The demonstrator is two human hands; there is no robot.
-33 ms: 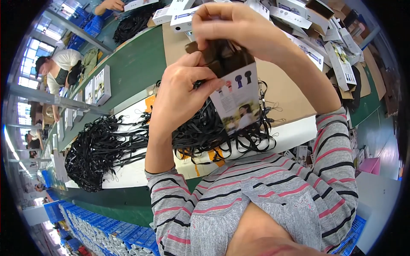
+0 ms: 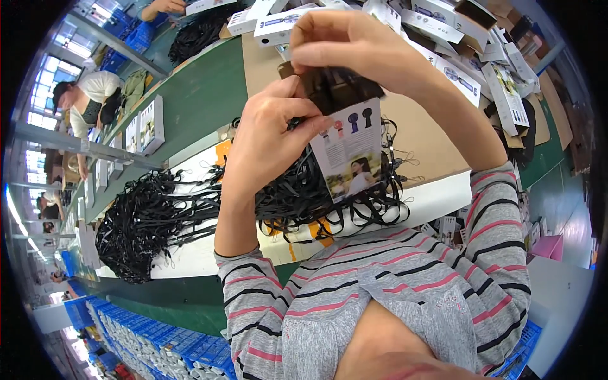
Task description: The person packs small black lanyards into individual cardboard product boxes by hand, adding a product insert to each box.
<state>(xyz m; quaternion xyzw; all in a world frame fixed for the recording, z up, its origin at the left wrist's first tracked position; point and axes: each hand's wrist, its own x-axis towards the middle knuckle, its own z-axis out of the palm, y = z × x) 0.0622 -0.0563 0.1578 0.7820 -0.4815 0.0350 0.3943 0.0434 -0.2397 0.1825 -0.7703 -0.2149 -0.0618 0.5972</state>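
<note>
A white printed carton (image 2: 349, 147), with pictures of small handheld fans and a person on its face, tilts in front of me with its dark inside open at the top. My left hand (image 2: 265, 134) is closed on the carton's left edge, thumb on the printed face. Above the open end is my right hand (image 2: 361, 47), its fingers curled together beside a brown flap (image 2: 289, 69). What those fingers hold, if anything, I cannot make out. Black looped straps (image 2: 136, 218) lie in a long tangled bundle under and left of the carton.
White cartons (image 2: 453, 73) are heaped at the far right on brown cardboard (image 2: 424, 130). The green table (image 2: 202, 88) runs off to the left, with more cartons (image 2: 151, 126) along it. A co-worker (image 2: 95, 95) is at the left. Blue crates (image 2: 158, 342) stand at the lower left.
My right hand has moved slightly right and down over the carton's top. The carton has turned a little, and less of its inside shows.
</note>
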